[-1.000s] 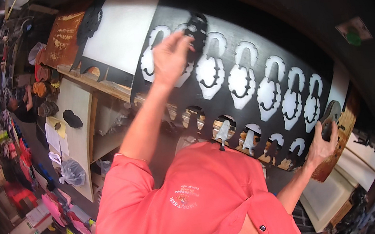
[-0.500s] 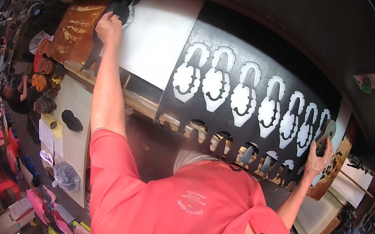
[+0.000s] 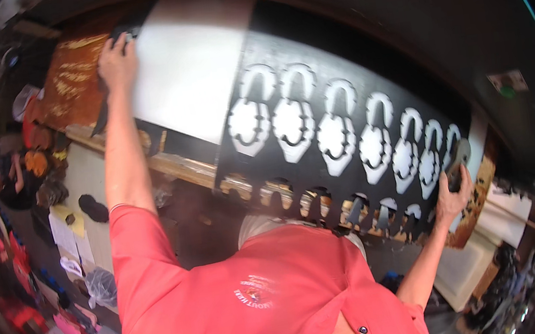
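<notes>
My right hand (image 3: 455, 195) grips a dark, rounded cutting die (image 3: 461, 158) with a grey edge, at the right end of the black sheet (image 3: 240, 164). Shoe-part-shaped holes run across this sheet in a row, and the white board (image 3: 194, 68) shows through them. Far to the left, my left hand (image 3: 118, 63) reaches to the board's left edge. Its fingers look spread over dark material (image 3: 138, 18) there, though blur and the hand hide part of what lies beneath them.
A worn brown board (image 3: 76, 74) adjoins the white board's left end. On the side table (image 3: 89, 170) lie papers (image 3: 68, 234), a dark cut piece (image 3: 93, 208) and a clear plastic bag (image 3: 101, 287). A dark machine beam (image 3: 384, 23) spans the far side. Another person (image 3: 13, 183) works at far left.
My left hand has moved left, off the white board, and the black pieces under it have left the board's surface. My right hand keeps its hold on the die. The view has shifted.
</notes>
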Demonstrator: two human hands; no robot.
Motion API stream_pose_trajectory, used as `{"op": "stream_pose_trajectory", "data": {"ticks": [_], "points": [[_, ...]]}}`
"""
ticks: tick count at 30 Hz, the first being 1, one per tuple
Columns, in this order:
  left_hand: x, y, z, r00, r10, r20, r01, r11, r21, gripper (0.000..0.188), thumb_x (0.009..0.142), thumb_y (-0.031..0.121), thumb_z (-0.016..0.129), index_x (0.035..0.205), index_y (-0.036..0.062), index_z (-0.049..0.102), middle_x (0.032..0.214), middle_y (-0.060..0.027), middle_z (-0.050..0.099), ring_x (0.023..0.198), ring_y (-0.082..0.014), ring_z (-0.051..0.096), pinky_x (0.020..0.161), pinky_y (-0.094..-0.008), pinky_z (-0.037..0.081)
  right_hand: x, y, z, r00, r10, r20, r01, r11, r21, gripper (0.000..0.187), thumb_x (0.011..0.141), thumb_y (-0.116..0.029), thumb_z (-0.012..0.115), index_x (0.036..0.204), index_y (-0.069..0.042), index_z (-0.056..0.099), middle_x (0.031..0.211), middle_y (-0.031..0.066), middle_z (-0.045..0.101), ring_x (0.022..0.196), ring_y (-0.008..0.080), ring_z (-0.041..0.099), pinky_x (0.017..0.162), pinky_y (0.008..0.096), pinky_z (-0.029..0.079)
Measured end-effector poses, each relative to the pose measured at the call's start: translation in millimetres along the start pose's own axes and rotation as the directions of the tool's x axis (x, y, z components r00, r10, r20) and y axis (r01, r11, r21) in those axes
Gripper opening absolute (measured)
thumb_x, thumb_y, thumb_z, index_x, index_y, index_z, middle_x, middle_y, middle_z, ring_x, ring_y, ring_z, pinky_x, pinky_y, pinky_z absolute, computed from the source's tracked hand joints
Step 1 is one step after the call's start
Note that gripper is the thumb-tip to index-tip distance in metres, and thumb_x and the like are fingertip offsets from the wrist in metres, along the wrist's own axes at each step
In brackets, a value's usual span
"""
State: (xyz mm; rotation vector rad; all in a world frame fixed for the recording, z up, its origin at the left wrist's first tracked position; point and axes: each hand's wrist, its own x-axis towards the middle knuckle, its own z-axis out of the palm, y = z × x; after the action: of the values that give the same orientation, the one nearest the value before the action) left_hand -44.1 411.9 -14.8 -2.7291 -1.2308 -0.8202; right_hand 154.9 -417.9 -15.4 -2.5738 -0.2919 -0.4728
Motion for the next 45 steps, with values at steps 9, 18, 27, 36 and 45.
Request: {"op": "stream_pose_trajectory", "data": {"ticks": [9, 18, 27, 36, 45], "points": [[-46.7, 179.3, -25.1, 0.946, 0.319, 0.065, -0.281, 0.900, -0.334, 0.061, 0.107, 0.049, 0.061, 0.151, 0.0077, 0.060, 0.157, -0.0223, 0.053, 0.149, -0.0372, 0.047, 0.125, -0.0488, 0.035, 2.9, -14.0, 2.6, 0.999, 0.002, -0.045, 0.000, 0.999, 0.039, 0.056, 0.082, -0.018, 0.087, 0.133, -0.003, 0.069, 0.136, 0.0182, 0.061, 0.127, 0.0346, 0.061, 0.110, 0.0426, 0.049], [-152.1, 357.8, -15.9, 0.712, 0.672, 0.204, -0.644, 0.740, -0.193, 0.084, 0.094, 0.071, 0.065, 0.157, 0.0157, 0.055, 0.164, -0.0266, 0.042, 0.156, -0.0462, 0.032, 0.129, -0.0592, 0.019, -5.2, -15.5, -3.3, 0.998, 0.014, -0.069, -0.003, 0.988, 0.153, 0.056, 0.078, -0.020, 0.088, 0.126, 0.003, 0.072, 0.136, 0.0240, 0.060, 0.127, 0.0401, 0.060, 0.109, 0.0464, 0.049], [-211.9, 333.1, -53.2, 0.648, 0.728, 0.223, -0.644, 0.680, -0.350, 0.079, 0.094, 0.057, 0.074, 0.160, 0.0176, 0.053, 0.173, -0.0230, 0.030, 0.161, -0.0457, 0.021, 0.131, -0.0588, 0.015, -56.6, -19.6, -63.1, 0.987, 0.163, -0.009, -0.154, 0.948, 0.278, 0.057, 0.075, -0.013, 0.091, 0.127, 0.000, 0.073, 0.136, 0.0218, 0.062, 0.123, 0.0356, 0.064, 0.103, 0.0430, 0.054], [-256.0, 338.9, -93.2, 0.616, 0.742, 0.267, -0.624, 0.665, -0.410, 0.078, 0.093, 0.045, 0.079, 0.160, 0.0173, 0.051, 0.173, -0.0236, 0.028, 0.160, -0.0484, 0.022, 0.129, -0.0619, 0.017, -7.4, -34.2, -28.1, 0.999, 0.020, -0.048, 0.001, 0.923, 0.385, 0.056, 0.072, -0.023, 0.088, 0.120, 0.003, 0.076, 0.134, 0.0266, 0.061, 0.119, 0.0391, 0.061, 0.101, 0.0465, 0.054], [-269.9, 336.3, -113.6, 0.582, 0.745, 0.326, -0.556, 0.657, -0.509, 0.077, 0.094, 0.035, 0.080, 0.161, 0.0149, 0.049, 0.174, -0.0210, 0.028, 0.162, -0.0452, 0.020, 0.130, -0.0613, 0.016, -11.4, -38.8, 2.9, 0.992, -0.113, -0.052, 0.122, 0.966, 0.228, 0.053, 0.073, -0.023, 0.085, 0.120, 0.000, 0.075, 0.135, 0.0298, 0.057, 0.122, 0.0468, 0.058, 0.102, 0.0531, 0.051]]}}
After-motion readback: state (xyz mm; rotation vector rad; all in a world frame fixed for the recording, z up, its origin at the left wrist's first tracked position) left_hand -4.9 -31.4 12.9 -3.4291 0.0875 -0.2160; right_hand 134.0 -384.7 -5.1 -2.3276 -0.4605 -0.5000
